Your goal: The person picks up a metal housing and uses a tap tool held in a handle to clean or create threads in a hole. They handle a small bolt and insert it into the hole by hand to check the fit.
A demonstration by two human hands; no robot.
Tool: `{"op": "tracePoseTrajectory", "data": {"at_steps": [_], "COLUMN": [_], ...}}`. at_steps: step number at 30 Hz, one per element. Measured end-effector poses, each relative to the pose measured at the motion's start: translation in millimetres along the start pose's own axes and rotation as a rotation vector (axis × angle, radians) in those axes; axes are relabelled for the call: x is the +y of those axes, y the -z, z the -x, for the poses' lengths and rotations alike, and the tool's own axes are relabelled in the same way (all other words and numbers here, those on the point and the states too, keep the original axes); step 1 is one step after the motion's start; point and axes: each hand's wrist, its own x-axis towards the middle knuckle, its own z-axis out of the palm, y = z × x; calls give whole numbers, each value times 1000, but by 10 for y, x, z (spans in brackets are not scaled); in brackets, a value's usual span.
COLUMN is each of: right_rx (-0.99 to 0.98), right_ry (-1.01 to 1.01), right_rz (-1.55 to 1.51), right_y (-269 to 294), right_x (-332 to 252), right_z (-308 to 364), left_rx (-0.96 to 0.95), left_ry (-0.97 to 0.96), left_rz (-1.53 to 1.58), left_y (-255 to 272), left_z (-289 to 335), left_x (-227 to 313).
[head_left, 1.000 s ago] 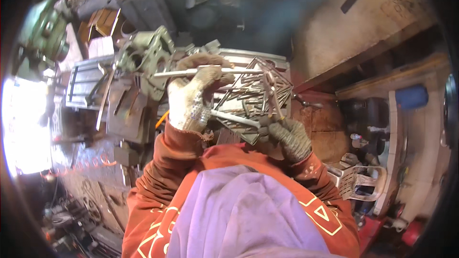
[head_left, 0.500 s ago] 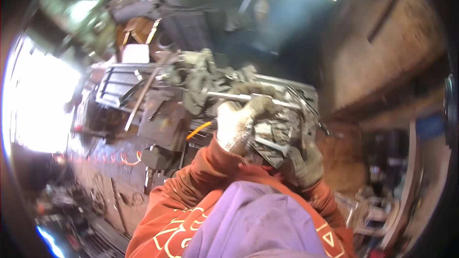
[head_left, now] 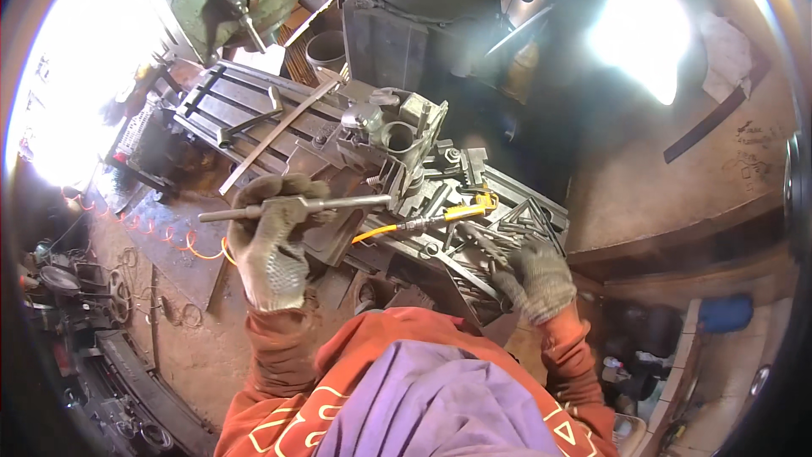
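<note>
My gloved left hand [head_left: 275, 254] is closed around the middle of a tap wrench [head_left: 347, 203], a long metal bar with a thicker centre, held level left of the work area. My gloved right hand [head_left: 541, 279] is low over a heap of metal bolts and clamp pieces [head_left: 524, 224], its fingers apart and nothing plainly gripped. Close to its fingertips lies a combination spanner [head_left: 461, 271]. A yellow air blow gun [head_left: 468, 210] on an orange hose rests across the parts. Beyond it stands a grey metal casting [head_left: 410, 131] with a round bore.
A slotted machine table [head_left: 245, 101] runs beneath, carrying a flat metal strip [head_left: 275, 137] and a dark angled wrench [head_left: 249, 123]. A green machine head [head_left: 245, 0] overhangs at the upper left. A wooden board [head_left: 677, 178] borders the right side.
My left hand has moved left with the tap wrench, away from my right hand. My right hand has come off the spanner, which now lies on the parts. The view has steadied.
</note>
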Motion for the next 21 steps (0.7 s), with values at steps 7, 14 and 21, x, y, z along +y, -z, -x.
{"op": "tracePoseTrajectory", "data": {"at_steps": [7, 14, 21], "right_rx": [489, 193, 11], "right_ry": [433, 198, 135], "right_rz": [-341, 79, 98], "right_y": [814, 1183, 1300], "right_x": [-974, -1443, -1493], "right_z": [-1328, -1589, -1657], "left_rx": [109, 147, 108], "left_ry": [61, 144, 163], "left_rz": [3, 146, 157], "left_y": [217, 190, 262], "left_z": [-183, -143, -186], "left_x": [-235, -155, -193]}}
